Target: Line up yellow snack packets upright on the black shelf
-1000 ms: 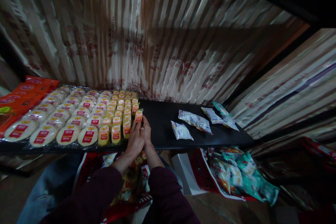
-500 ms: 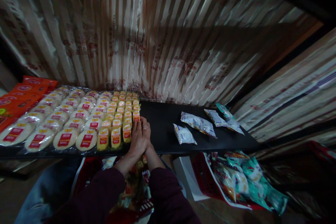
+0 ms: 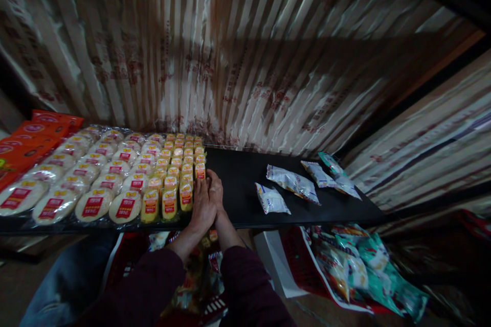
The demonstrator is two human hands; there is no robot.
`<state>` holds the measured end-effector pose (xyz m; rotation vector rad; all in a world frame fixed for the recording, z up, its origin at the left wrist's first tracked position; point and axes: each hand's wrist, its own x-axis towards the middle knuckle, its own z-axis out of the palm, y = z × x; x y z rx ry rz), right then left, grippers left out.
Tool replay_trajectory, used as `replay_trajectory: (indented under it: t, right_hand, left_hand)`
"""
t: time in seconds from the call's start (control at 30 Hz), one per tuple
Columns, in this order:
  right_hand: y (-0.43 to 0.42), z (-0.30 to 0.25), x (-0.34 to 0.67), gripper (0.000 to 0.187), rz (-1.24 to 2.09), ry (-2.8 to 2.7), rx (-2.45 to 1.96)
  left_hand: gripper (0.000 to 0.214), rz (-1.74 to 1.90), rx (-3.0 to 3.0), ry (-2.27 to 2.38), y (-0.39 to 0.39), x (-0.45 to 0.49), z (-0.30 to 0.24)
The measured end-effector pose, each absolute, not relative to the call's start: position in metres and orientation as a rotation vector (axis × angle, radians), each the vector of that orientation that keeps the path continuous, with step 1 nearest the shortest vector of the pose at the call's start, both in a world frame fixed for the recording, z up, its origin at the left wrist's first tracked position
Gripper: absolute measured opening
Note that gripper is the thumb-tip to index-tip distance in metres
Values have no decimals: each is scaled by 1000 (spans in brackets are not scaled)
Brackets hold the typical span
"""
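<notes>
The person wears a dark maroon top, close to plum in the dim light. Its left sleeve (image 3: 153,278) and right sleeve (image 3: 247,281) are long and plain, creased in soft folds, and each stops short of the wrist, so part of the forearm shows. The left hand (image 3: 202,208) and right hand (image 3: 216,190) are bare. Below, one leg shows in blue jeans (image 3: 63,278), the denim faded paler in places; finer stitching is too dark to make out.
</notes>
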<state>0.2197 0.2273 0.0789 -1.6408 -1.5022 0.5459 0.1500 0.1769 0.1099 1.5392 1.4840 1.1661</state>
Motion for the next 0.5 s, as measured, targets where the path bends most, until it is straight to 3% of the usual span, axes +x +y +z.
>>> replay_trajectory:
  t: [0.5]
  right_hand:
    - [245, 80, 219, 53, 619, -1480, -1556]
  left_hand:
    - [61, 1124, 1461, 1533, 173, 151, 107]
